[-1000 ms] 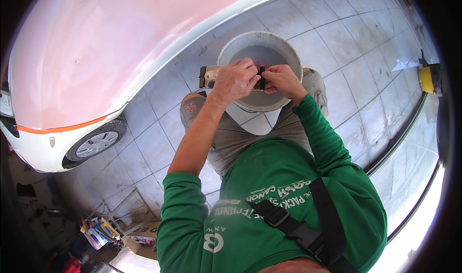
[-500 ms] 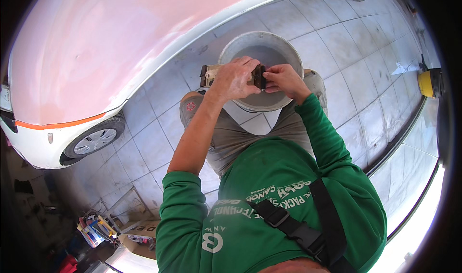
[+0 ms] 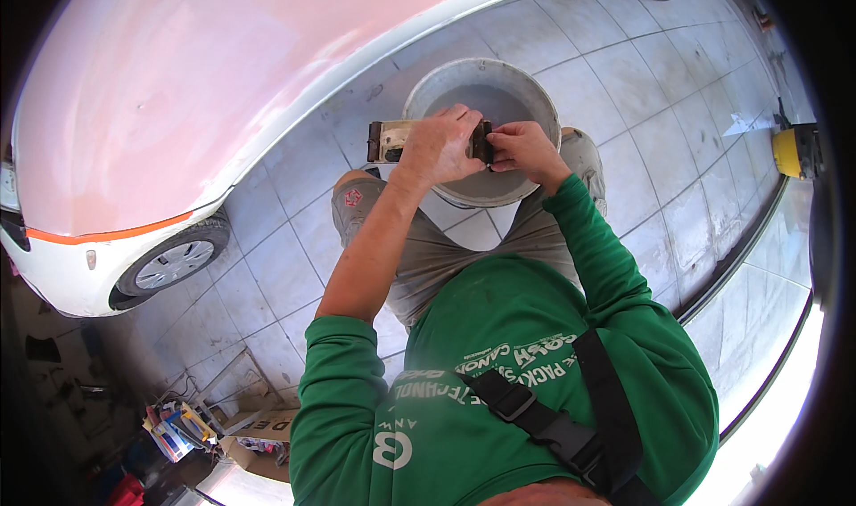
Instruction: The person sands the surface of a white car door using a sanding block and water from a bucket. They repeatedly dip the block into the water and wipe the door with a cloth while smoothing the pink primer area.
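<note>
My left hand (image 3: 435,149) is wrapped over the top of a long hand sanding block (image 3: 390,140), whose beige body ends in dark clamps. The block's left end sticks out past my wrist, beyond the bucket's rim. At the right end, the fingers of my right hand (image 3: 530,151) are pinched at the dark clamp (image 3: 482,144). Both hands are above a round grey bucket (image 3: 550,96) with cloudy grey water (image 3: 499,103) inside. The block's underside is hidden, and my left palm covers its middle.
The bucket stands between my knees on a tiled floor (image 3: 571,69). A car (image 3: 223,87) with pink and white patchy panels fills the upper left, its wheel (image 3: 174,263) nearby. A cardboard box (image 3: 267,427) lies lower left. A yellow and black machine (image 3: 794,154) stands at far right.
</note>
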Available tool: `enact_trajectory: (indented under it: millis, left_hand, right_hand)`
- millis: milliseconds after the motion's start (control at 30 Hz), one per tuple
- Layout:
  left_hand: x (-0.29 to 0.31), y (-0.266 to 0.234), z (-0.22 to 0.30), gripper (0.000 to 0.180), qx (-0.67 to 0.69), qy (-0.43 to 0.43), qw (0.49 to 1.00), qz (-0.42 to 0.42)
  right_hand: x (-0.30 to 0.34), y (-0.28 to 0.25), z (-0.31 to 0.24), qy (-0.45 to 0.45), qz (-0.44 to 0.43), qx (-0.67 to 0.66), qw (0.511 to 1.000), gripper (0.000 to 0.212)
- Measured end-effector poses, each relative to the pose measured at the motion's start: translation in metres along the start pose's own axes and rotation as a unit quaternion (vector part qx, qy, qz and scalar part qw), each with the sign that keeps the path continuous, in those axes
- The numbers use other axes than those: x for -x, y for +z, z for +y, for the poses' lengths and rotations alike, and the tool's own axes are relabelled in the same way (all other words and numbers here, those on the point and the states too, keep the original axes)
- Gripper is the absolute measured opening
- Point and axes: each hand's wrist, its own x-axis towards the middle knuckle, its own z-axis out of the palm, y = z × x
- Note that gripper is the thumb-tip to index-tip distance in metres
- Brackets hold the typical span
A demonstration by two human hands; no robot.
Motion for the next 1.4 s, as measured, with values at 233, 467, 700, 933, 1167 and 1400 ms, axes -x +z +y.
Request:
enact_trajectory:
  millis: [233,467,700,933,1167,1400]
  left_hand:
    - [0.0,-0.001,-0.001,0.07,0.006,0.007,1.0,0.016]
    - [0.0,-0.011,0.0,0.071,0.038,-0.01,0.999,0.0]
    - [-0.003,0.0,0.001,0.075,-0.01,0.0,1.0,0.009]
    - [-0.002,-0.006,-0.001,0.076,0.005,0.009,1.0,-0.016]
    - [-0.003,0.002,0.001,0.075,-0.018,0.004,1.0,-0.015]
    - [-0.002,-0.005,0.001,0.077,0.011,-0.01,1.0,0.002]
  right_hand:
    - [0.007,-0.006,-0.01,0.023,-0.056,-0.001,0.998,0.032]
    - [0.003,-0.003,-0.013,0.013,-0.045,0.031,0.998,0.028]
    - [-0.008,-0.002,-0.004,-0.005,-0.014,0.08,0.997,0.025]
    - [0.007,-0.001,-0.014,0.028,-0.017,0.041,0.999,0.021]
    - [0.008,0.022,-0.017,-0.146,0.091,0.425,0.889,0.017]
    - [0.0,0.004,-0.005,-0.047,0.025,0.111,0.992,0.021]
